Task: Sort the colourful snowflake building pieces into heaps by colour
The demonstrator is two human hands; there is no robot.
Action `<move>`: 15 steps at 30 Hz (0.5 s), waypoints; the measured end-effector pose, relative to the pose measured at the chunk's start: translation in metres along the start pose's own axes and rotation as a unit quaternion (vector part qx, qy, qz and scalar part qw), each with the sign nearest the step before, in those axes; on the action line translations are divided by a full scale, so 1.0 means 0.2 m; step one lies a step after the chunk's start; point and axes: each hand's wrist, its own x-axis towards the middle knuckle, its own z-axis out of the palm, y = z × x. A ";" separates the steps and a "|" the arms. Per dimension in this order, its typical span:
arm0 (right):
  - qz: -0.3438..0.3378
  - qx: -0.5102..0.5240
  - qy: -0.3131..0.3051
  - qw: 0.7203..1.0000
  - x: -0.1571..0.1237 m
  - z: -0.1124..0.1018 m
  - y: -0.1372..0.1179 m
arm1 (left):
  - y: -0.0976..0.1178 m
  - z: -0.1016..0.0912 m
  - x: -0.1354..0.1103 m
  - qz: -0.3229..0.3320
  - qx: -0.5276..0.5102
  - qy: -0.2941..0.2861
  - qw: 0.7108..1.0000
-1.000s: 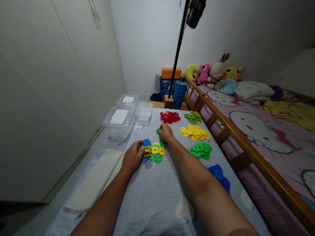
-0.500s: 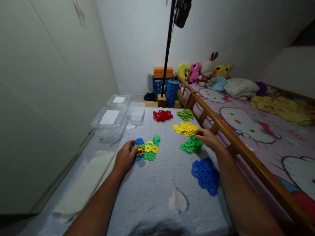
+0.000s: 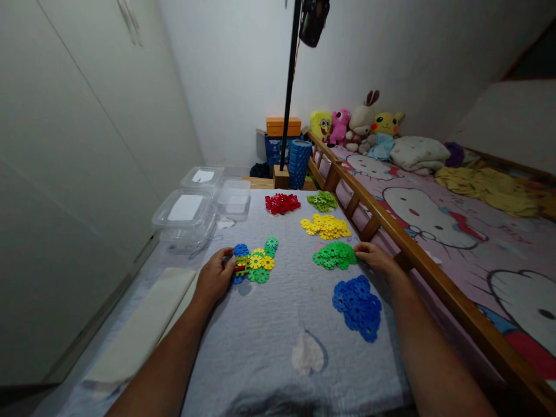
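My left hand [image 3: 214, 274] has its thumb and fingers closed on the left end of a model built from interlocking plastic flower discs [image 3: 256, 263] in blue, yellow, green and red. The model lies on the cloth-covered table. At the right edge of a pile of green flower discs [image 3: 333, 255], my right hand [image 3: 374, 258] has its fingertips pressed together; whatever is between them is too small to make out. Nearer me lies a pile of blue discs [image 3: 358, 306]. Yellow discs [image 3: 325, 226] are piled just beyond the green ones.
Red discs [image 3: 282, 203] and light green discs [image 3: 322, 201] lie at the table's far end. Clear plastic boxes [image 3: 185, 211] stand at the far left, with a folded cream cloth [image 3: 143, 330] nearer. A wooden bed rail [image 3: 386, 229] runs along the right side.
My right hand has moved from the top of the green pile to its right edge, and the pile looks flatter. The left hand stays at the model. The view has shifted slightly.
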 end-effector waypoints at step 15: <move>-0.095 -0.067 0.120 0.986 -0.11 0.10 -0.14 | 0.01 0.00 0.00 -0.002 -0.005 -0.002 1.000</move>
